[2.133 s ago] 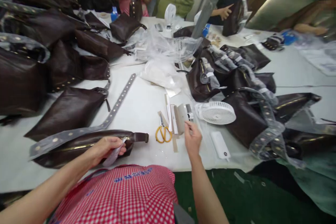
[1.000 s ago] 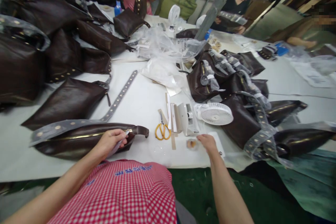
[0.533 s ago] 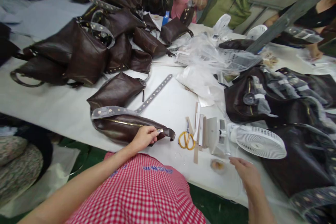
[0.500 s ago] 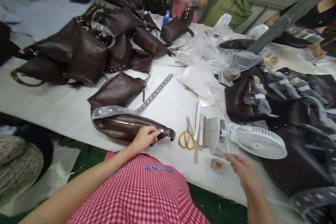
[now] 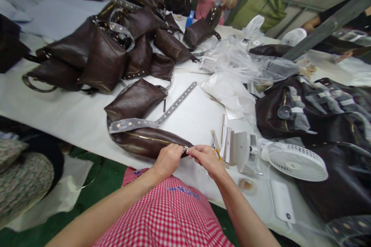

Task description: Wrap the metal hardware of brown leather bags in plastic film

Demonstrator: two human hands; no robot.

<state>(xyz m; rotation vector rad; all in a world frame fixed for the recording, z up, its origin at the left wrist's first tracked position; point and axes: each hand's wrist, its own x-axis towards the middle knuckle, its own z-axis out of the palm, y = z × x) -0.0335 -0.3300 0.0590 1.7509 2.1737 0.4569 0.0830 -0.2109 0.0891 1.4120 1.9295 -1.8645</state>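
Note:
A dark brown leather bag [image 5: 145, 143] lies on the white table [image 5: 72, 117] in front of me, its brass zipper running along the top. My left hand [image 5: 168, 160] is closed on the bag's right end at the zipper. My right hand [image 5: 206, 159] meets it there, fingers pinched on the zipper end [image 5: 186, 149]. A studded strap wrapped in clear film [image 5: 162, 114] runs from the bag up and to the right.
Yellow-handled scissors [image 5: 215, 147], paper strips, a white tape holder [image 5: 245, 154], a small white fan [image 5: 295, 161] and a power bank [image 5: 282, 205] lie to the right. Several brown bags pile at the left and right. Other people work at the far side.
My right hand has come left from beside the small round tape roll to the bag's zipper end, meeting my left hand. The view has shifted slightly.

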